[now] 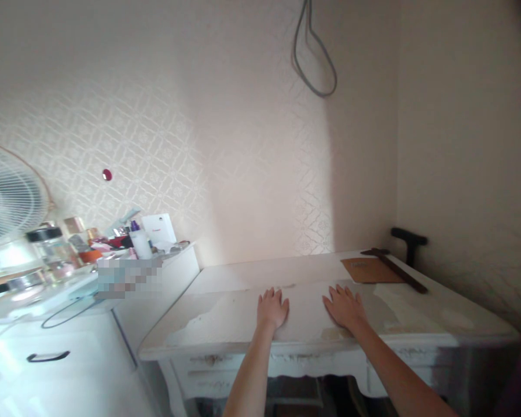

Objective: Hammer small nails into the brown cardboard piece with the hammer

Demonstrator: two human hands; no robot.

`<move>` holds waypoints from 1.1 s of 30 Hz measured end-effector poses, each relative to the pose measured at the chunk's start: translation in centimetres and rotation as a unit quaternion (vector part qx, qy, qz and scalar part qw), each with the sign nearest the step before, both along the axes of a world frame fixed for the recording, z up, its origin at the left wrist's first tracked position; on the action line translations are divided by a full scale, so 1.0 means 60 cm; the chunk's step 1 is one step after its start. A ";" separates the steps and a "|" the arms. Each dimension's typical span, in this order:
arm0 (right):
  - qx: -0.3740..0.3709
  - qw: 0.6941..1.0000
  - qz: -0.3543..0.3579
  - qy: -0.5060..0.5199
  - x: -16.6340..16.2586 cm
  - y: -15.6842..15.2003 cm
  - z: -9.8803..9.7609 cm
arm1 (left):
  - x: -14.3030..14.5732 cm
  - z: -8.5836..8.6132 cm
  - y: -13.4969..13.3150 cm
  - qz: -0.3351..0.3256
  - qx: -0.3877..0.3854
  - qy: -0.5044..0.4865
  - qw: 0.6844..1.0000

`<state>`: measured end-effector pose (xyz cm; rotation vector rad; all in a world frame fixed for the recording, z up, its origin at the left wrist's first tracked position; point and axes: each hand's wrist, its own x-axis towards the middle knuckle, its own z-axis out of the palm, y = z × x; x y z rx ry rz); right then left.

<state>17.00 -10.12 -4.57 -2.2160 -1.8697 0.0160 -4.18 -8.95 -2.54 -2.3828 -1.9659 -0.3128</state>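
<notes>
My left hand (272, 308) lies flat on the top of a worn white table (226, 324), palm down, fingers stretched out. About a hand's width to its right, my right hand (344, 307) rests flat on the same top, fingers spread. Neither hand holds anything. Both sit near the table's front edge, around its middle. A brown flat board (370, 270) lies at the back right of the table, beyond my right hand.
A dark stick (400, 272) lies by the brown board, with a black handle (409, 240) behind it in the corner. On the left stands a white cabinet (69, 353) crowded with bottles and jars, and a white fan (8, 197). A grey cord (315, 63) hangs on the wall.
</notes>
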 end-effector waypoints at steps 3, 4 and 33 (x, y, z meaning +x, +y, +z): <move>0.003 1.000 0.002 -0.001 -0.001 -0.002 0.002 | 0.000 0.000 -0.001 -0.001 -0.001 0.001 1.000; 0.002 1.000 0.002 -0.001 -0.001 -0.002 0.003 | 0.000 0.000 -0.001 0.000 0.000 0.001 1.000; -0.004 1.000 0.002 0.002 0.002 0.004 -0.003 | -0.001 0.000 0.000 -0.001 -0.006 0.011 1.000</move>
